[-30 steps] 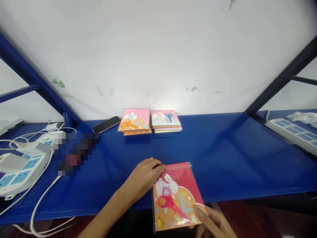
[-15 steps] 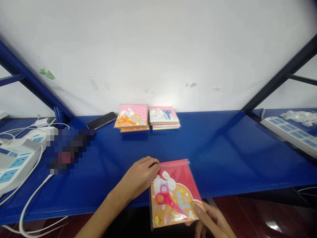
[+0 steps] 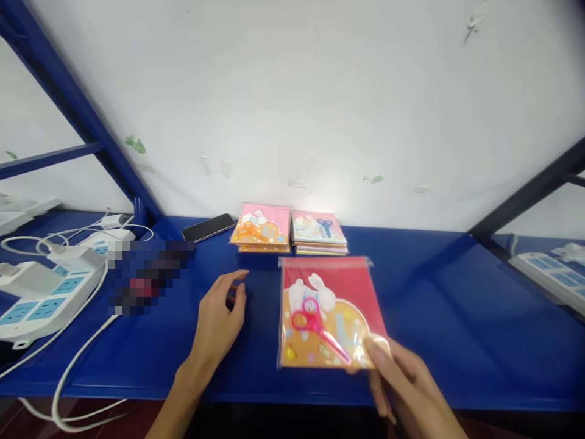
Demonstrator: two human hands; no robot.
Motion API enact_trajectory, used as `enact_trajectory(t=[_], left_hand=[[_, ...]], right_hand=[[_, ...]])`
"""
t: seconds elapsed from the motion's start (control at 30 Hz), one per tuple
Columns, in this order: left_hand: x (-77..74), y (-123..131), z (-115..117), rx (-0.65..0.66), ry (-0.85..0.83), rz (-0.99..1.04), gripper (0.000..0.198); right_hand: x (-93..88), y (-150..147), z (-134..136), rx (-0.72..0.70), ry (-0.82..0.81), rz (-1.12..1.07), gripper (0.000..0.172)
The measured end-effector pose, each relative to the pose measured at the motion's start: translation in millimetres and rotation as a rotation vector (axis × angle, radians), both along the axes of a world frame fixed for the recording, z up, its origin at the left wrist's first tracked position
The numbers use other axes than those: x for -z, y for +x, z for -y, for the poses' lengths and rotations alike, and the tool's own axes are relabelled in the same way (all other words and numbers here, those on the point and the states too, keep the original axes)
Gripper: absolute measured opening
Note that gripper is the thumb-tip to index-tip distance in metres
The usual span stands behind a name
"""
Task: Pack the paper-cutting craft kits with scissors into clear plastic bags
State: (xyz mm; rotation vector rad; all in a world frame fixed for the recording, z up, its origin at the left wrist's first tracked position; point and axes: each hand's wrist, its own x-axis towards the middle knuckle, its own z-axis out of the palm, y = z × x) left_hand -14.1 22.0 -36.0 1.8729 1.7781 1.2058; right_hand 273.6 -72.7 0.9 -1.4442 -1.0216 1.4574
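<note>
By its lower right corner, my right hand (image 3: 402,378) grips a square paper-craft packet (image 3: 361,286), thumb on the front and fingers behind. The packet has a clear wrapper, a red and orange cover with a white rabbit, and pink scissors (image 3: 315,323) on its front. My left hand (image 3: 222,314) is apart from the packet, over the blue table, fingers curved and loosely apart with nothing in them. Beyond the hands, two low stacks of similar packets lie side by side: the left stack (image 3: 262,227) shows orange scissors on top, the right stack (image 3: 319,230) blue scissors.
A dark phone (image 3: 209,228) lies left of the stacks, near a blurred-out patch (image 3: 153,277). White power strips (image 3: 55,292) with cables fill the left side of the blue table (image 3: 434,341). Another power strip (image 3: 551,277) is at the right. A wall (image 3: 320,110) stands behind.
My left hand has let go of the packet and moved left. My right hand has raised the packet up and forward, toward the stacks. The view has shifted slightly.
</note>
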Motion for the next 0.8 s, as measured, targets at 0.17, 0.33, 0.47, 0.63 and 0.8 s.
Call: enact_trajectory(t=[0.17,0.33,0.47,0.63,0.8], left_hand=[[10.6,-15.2,7.7,-0.12,-0.033,0.005,0.025],[14.1,-16.5,14.2,-0.108,-0.045,0.019,0.025],[15.1,-18.6,14.9,-0.092,-0.061,0.037,0.025],[15.2,-17.9,15.1,-0.055,-0.103,0.027,0.026],[14.2,-17.9,13.9,-0.059,-0.118,0.023,0.026]], right_hand=[[-26.7,-46.1,-100.0,-0.059,0.225,-0.159,0.047],[-23.5,-87.8,-201.0,-0.211,0.146,-0.129,0.046],[-12.7,-83.8,-229.4,-0.354,-0.001,0.039,0.05],[-8.3,-73.3,-223.9,-0.382,0.062,0.306,0.055],[-14.2,-80.1,-231.9,-0.369,0.225,0.695,0.06]])
